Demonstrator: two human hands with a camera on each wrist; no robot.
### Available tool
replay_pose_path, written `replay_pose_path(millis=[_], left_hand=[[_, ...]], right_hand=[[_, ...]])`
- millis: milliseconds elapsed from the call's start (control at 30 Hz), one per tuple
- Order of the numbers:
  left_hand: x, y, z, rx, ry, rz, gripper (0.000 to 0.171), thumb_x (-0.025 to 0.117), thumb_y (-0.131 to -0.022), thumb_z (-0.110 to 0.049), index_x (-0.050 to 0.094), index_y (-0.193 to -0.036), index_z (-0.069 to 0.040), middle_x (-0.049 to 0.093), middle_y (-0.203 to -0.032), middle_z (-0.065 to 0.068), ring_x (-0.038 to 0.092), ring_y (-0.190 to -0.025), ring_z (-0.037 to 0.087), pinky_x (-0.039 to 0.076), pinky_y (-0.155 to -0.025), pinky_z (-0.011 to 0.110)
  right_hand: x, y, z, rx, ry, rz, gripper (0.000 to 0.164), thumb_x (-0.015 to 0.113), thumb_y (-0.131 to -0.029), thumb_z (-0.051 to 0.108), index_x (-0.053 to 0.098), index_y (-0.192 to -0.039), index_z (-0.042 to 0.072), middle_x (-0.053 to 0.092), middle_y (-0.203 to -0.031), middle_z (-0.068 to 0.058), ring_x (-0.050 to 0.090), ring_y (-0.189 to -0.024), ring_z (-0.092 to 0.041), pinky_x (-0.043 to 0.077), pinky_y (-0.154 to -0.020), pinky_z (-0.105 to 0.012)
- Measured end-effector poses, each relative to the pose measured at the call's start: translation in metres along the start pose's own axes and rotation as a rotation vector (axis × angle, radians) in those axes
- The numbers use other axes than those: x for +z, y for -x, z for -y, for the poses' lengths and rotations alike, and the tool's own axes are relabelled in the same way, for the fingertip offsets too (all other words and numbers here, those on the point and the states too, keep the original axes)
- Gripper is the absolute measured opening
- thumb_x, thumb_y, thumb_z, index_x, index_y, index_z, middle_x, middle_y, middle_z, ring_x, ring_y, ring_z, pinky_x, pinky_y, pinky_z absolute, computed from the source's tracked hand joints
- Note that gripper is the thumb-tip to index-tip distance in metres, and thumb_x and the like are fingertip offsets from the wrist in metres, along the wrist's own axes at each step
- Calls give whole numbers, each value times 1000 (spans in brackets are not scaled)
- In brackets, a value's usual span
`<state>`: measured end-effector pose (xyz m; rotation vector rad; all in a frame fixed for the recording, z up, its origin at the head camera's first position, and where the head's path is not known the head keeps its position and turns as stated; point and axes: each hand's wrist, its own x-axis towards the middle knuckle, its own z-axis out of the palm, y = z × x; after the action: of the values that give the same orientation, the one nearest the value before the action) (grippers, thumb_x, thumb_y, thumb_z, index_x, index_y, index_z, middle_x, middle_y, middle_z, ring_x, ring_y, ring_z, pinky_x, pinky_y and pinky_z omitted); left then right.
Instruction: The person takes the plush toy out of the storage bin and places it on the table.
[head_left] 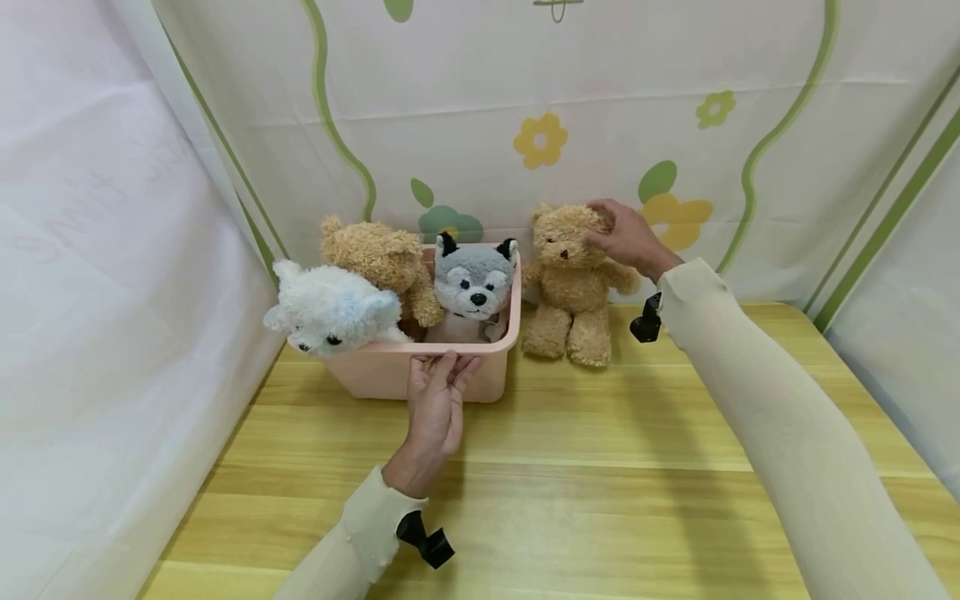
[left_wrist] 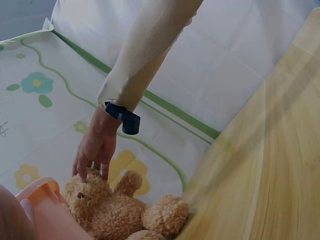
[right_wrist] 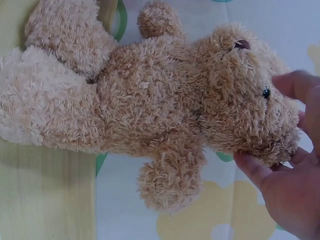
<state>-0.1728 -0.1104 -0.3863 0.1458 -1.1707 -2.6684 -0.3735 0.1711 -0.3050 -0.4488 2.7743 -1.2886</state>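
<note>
My right hand (head_left: 628,237) holds a light-brown teddy bear (head_left: 573,292) by the side of its head, fingers spread over the fur. The bear is upright at the back of the table, just right of a pink plastic bin (head_left: 375,375). With thumb and fingers, my left hand (head_left: 437,408) grips the bin's front rim. Inside the bin are a grey-and-white husky plush (head_left: 476,283), a second curly brown plush (head_left: 375,254) and a fluffy white plush (head_left: 330,308) that leans over the left rim. In the right wrist view, fingertips press around the teddy bear's head (right_wrist: 245,95).
A wood-grain table (head_left: 555,492) stretches in front of the bin. Behind it hangs a white cloth (head_left: 450,92) printed with flowers and green vines. Another white cloth (head_left: 112,292) closes off the left side. Both wrists carry small black camera mounts.
</note>
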Motion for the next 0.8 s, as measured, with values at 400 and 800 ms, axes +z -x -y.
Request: replay_pose_path(millis=[400,800], left_hand=[[0,0,-1,-2,6,-1,12,46,-102,0,42,-108,-10,56,-102,6,65,-88,15,61,-91,31],[0,-1,0,-4,8,3,12,46,-102,0,42,-107,-10,56,-102,6,66,-88,15,61,-91,30]], right_hand=[[6,-1,-6,8,-8,-18,66,57,-99,19,24,-156,14,22,-162,-15,30,-144,-41,37,-112,-62],[10,-4,-8,23,11,-28,68,57,-99,18,21,-157,14,22,-162,-15,32,-143,-41,39,-111,-61]])
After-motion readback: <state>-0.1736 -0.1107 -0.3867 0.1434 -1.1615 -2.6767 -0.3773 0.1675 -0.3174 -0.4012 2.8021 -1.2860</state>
